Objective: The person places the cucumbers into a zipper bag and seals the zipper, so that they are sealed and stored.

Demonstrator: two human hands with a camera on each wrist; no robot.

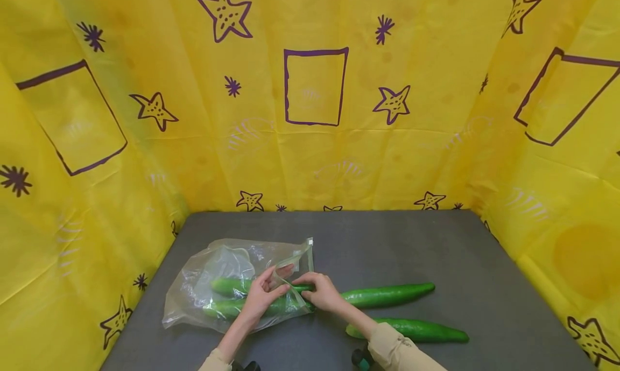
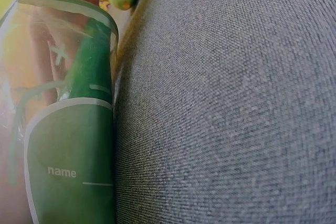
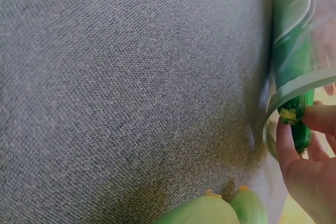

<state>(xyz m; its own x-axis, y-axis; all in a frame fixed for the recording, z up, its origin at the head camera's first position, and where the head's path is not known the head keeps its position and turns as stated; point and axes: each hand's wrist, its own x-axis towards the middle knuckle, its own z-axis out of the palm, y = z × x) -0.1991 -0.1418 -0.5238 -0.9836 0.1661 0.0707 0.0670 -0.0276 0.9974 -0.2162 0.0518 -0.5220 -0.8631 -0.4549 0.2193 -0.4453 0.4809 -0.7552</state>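
Note:
A clear zip-top bag (image 1: pixel 189 301) lies on its side at the left, its mouth facing right. Two cucumbers lie inside it, a front cucumber (image 1: pixel 225 308) and a back cucumber (image 1: pixel 227 286). My left hand (image 1: pixel 259 298) holds the bag's mouth edge between thumb and fingers. At the opening, my right hand (image 1: pixel 323 293) pinches the end of a cucumber (image 3: pixel 290 109) between thumb and finger; the other cucumber's tip (image 3: pixel 301 137) shows beside it. In the left wrist view the bag's printed label (image 2: pixel 73 156) overlaps a cucumber.
Two more cucumbers lie on the grey table (image 1: pixel 378 247) at the right, a farther cucumber (image 1: pixel 389 295) and a nearer cucumber (image 1: pixel 421 330) close to my right forearm. A yellow patterned curtain (image 1: pixel 315 166) stands round the back and sides.

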